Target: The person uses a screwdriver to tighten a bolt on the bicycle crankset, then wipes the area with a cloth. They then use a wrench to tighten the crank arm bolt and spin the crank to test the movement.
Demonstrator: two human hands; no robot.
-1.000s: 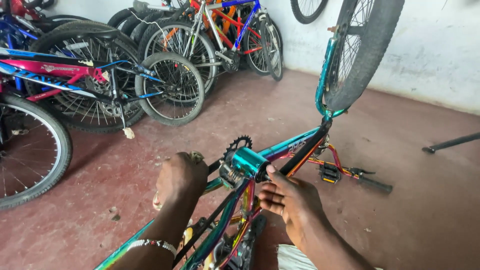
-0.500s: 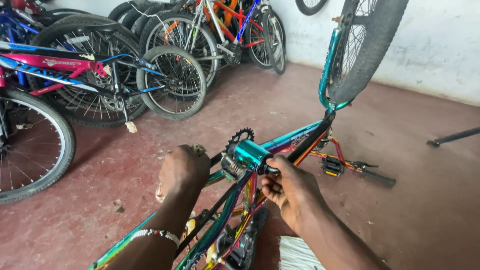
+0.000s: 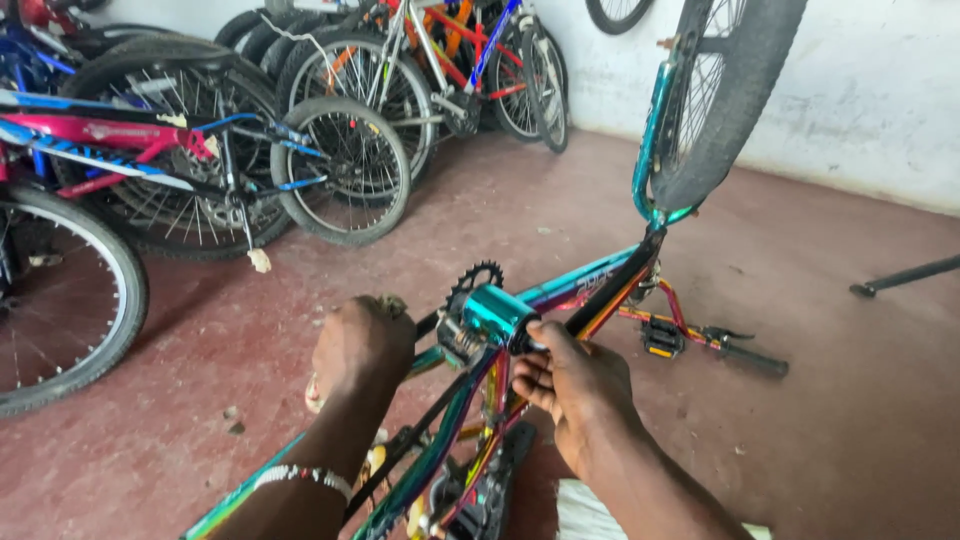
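from your head camera, an upturned bicycle frame (image 3: pixel 590 290) with a glossy teal finish shading into orange and purple runs from the bottom edge up toward the wall, its knobbly black front tyre (image 3: pixel 725 95) raised in the fork and cut off at the top. your left hand (image 3: pixel 362 345) is closed in a fist on the near side of the frame, beside the shiny teal bottom bracket shell (image 3: pixel 497 312); what it grips is hidden under the knuckles, so you cannot tell what it holds. your right hand (image 3: pixel 575 385) rests against the other side, fingertips touching the end of the shell and the frame tube, fingers loosely curled rather than clamped. the hands stay apart, one on each side of the shell. a small black toothed chainring (image 3: pixel 472 278) stands just behind the shell, partly covered by it. a beaded white bracelet (image 3: pixel 305 478) circles your left wrist. a black pedal (image 3: pixel 662 337) with orange reflectors lies on the dusty, scuffed red concrete floor (image 3: pixel 850 400) just past the frame, on a red crank. parked bicycles (image 3: pixel 200 150) lean in a row at the left, their spoked wheels overlapping and cropped by the frame edge. the lower end of the frame is cut off at the bottom.
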